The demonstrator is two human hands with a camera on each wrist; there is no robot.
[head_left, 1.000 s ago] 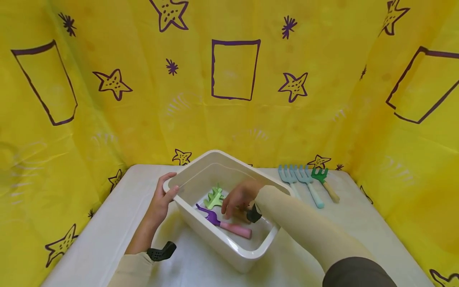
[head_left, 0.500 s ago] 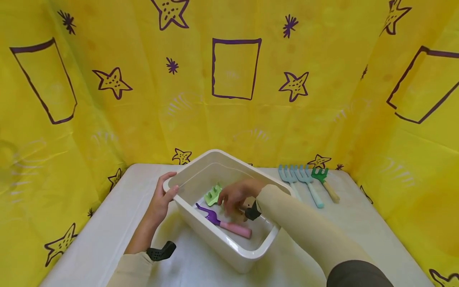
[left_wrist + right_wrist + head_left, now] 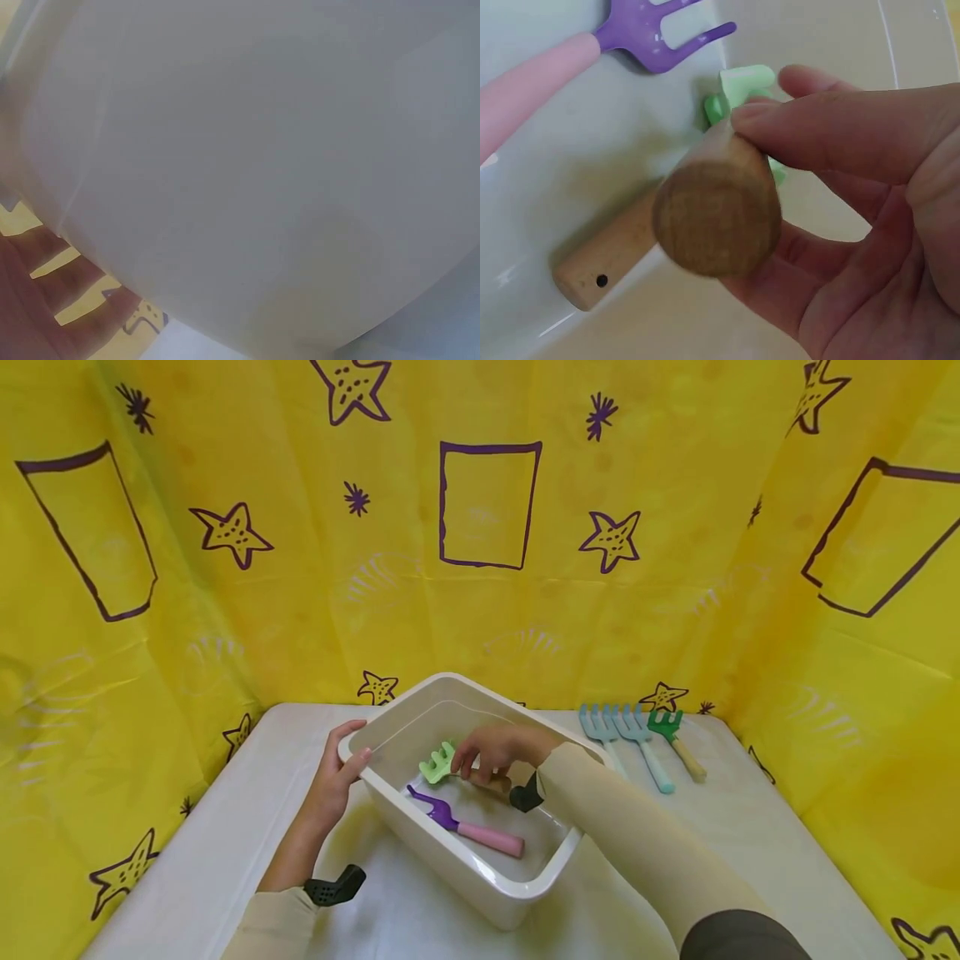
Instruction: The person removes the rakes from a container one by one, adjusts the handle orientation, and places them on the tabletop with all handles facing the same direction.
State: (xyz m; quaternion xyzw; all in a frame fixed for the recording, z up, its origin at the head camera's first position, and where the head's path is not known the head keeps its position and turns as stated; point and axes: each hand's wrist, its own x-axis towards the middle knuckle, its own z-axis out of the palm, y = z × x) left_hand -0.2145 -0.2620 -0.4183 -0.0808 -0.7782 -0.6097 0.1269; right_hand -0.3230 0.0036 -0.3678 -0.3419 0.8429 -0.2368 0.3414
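Note:
My left hand (image 3: 341,768) grips the corner of a white plastic bin (image 3: 420,814), thumb over the rim and fingers outside. In the left wrist view the bin wall (image 3: 247,150) fills most of the picture beside my fingers. Inside the bin, my right hand (image 3: 498,752) pinches the wooden handle (image 3: 716,217) of a hand fork with a light green head (image 3: 437,764). Below it, another wooden handle (image 3: 604,266) with a hole lies on the bin floor; its head is hidden. A purple hand fork (image 3: 442,814) with a pink handle lies alongside.
On the white table (image 3: 285,752), right of the bin, lie two pale blue hand forks (image 3: 645,743) and a dark green one (image 3: 678,743) with a wooden handle. A yellow patterned cloth (image 3: 487,627) walls the table at the back and sides.
My right hand has risen slightly, and the light green fork's head has shifted left and up with its handle in my fingers. The left hand and bin stay put.

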